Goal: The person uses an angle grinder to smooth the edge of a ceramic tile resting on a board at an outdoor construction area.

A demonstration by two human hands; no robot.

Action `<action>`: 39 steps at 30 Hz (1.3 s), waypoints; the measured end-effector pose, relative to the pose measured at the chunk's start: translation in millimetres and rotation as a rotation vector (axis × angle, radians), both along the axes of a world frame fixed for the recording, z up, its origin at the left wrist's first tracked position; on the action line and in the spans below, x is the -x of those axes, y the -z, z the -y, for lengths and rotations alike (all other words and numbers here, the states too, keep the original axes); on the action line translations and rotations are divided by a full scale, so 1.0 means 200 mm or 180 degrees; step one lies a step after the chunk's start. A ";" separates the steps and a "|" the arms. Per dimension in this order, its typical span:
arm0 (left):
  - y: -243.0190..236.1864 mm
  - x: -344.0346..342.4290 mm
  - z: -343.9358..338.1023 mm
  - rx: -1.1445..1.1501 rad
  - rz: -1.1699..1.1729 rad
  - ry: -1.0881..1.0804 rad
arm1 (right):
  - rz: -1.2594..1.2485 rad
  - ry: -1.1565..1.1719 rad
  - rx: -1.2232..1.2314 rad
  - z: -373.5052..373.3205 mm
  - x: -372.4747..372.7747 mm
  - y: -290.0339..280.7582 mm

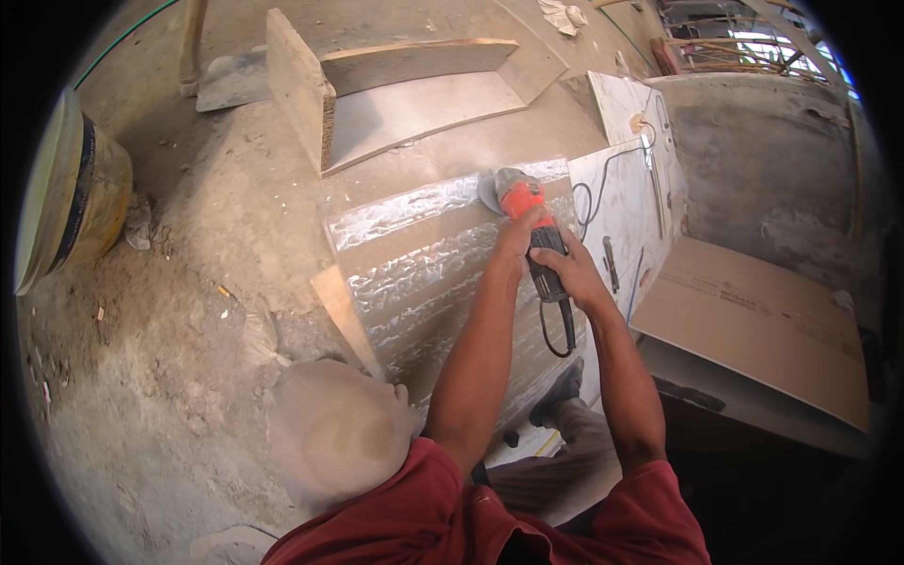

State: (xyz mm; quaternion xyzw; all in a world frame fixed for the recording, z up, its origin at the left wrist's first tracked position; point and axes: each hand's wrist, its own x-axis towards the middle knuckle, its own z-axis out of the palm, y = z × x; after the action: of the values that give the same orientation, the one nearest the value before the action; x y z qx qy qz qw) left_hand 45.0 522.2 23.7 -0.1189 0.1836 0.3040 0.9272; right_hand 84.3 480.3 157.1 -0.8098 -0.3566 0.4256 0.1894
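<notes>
Both my hands hold a red and black angle grinder point(524, 200). My left hand point(517, 235) is closed round the body near its red front part, and my right hand point(571, 269) wraps the black rear handle. The grinder's disc point(488, 191) is over the far part of a brown board point(414, 247) banded with crinkled, whitish-silver strips; whether it touches the surface I cannot tell. From the handle a black cord loops down over the board. A light wooden strip point(345, 315) lies along the board's left edge.
White boards point(617, 202) with a cable and tools lie to the right, beside a concrete wall point(763, 160). A large brown sheet point(753, 325) leans at lower right. Wooden planks point(301, 89) stand beyond, and a dusty bucket point(89, 193) is far left. A rounded dusty shape point(339, 428) sits lower left.
</notes>
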 end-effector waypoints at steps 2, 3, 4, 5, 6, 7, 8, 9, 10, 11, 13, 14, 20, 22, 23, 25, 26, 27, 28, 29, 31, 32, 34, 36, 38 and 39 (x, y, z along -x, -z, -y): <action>-0.02 -0.01 0.01 0.0010 0.0040 -0.0017 | 0.0034 -0.0094 0.0048 0.01 -0.03 0.00; -0.01 -0.01 0.01 0.0017 0.0053 -0.0046 | 0.0025 -0.0098 0.0050 0.01 -0.03 0.00; -0.01 -0.01 0.01 0.0019 0.0045 -0.0049 | 0.0149 -0.0152 0.0086 0.01 -0.03 0.00; -0.01 -0.01 0.02 0.0012 0.0072 -0.0065 | 0.0274 -0.0206 0.0122 0.01 -0.03 0.01; 0.00 -0.01 0.02 0.0004 0.0103 -0.0080 | 0.0270 -0.0207 0.0123 0.01 -0.03 0.00; 0.00 -0.01 0.02 0.0005 0.0100 -0.0081 | 0.0315 -0.0228 0.0153 0.00 -0.02 -0.01; 0.00 -0.01 0.02 0.0016 0.0125 -0.0102 | 0.0361 -0.0248 0.0183 0.00 -0.01 -0.01; -0.01 -0.01 0.02 0.0025 0.0157 -0.0123 | 0.0364 -0.0248 0.0181 0.00 -0.02 -0.01; -0.01 -0.02 0.02 0.0023 0.0160 -0.0123 | 0.0444 -0.0312 0.0191 0.00 -0.02 -0.02; -0.02 -0.02 0.02 0.0068 0.0216 -0.0135 | 0.0525 -0.0375 0.0200 0.00 -0.03 -0.02; -0.01 -0.03 0.03 0.0112 0.0263 -0.0155 | 0.0584 -0.0479 0.0212 0.00 -0.05 -0.01; -0.01 -0.03 0.04 0.0092 0.0288 -0.0222 | 0.0646 -0.0580 0.0224 0.00 -0.06 -0.01; -0.04 -0.03 0.05 0.0232 0.0307 -0.0356 | 0.0982 -0.0665 0.0210 0.02 -0.08 0.02; -0.04 -0.02 0.04 0.0225 0.0338 -0.0369 | 0.0925 -0.0593 0.0163 0.03 -0.08 0.02; -0.04 -0.01 0.03 0.0140 0.0212 -0.0340 | 0.0867 -0.0520 0.0119 0.03 -0.08 0.03; -0.03 0.01 0.03 0.0068 0.0076 -0.0294 | 0.0618 -0.0398 0.0128 0.01 -0.03 0.00; -0.02 0.01 0.03 -0.0011 0.0113 -0.0234 | 0.0377 -0.0282 0.0132 0.00 -0.01 -0.01; -0.03 0.01 0.02 -0.0096 0.0157 -0.0179 | 0.0378 -0.0278 0.0131 0.00 -0.02 -0.01; -0.04 0.01 0.02 -0.0096 0.0161 -0.0174 | 0.0443 -0.0358 0.0149 0.01 -0.03 -0.01; -0.06 0.01 0.03 -0.0060 0.0127 -0.0183 | 0.0510 -0.0437 0.0168 0.01 -0.05 -0.02; -0.05 0.00 0.03 -0.0023 0.0087 -0.0198 | 0.0575 -0.0482 0.0202 0.01 -0.05 -0.03; -0.05 -0.01 0.03 0.0018 0.0181 -0.0231 | 0.0644 -0.0525 0.0237 0.01 -0.05 -0.03; -0.02 -0.03 0.04 0.0062 0.0258 -0.0275 | 0.0818 -0.0614 0.0291 -0.01 -0.04 -0.03; -0.01 -0.05 0.05 0.0113 0.0432 -0.0310 | 0.1008 -0.0694 0.0348 -0.01 -0.04 -0.04; -0.02 -0.07 0.06 0.0190 0.0502 -0.0323 | 0.1084 -0.0779 0.0338 -0.01 -0.05 -0.05; -0.02 -0.07 0.06 0.0259 0.0557 -0.0350 | 0.1086 -0.0782 0.0333 -0.01 -0.04 -0.05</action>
State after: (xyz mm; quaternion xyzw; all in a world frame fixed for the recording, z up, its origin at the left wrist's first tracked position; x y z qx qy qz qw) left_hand 59.4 509.9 27.3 -0.1923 0.1074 0.3351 0.9161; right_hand 93.0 482.7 167.0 -0.8292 -0.4570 0.3203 0.0307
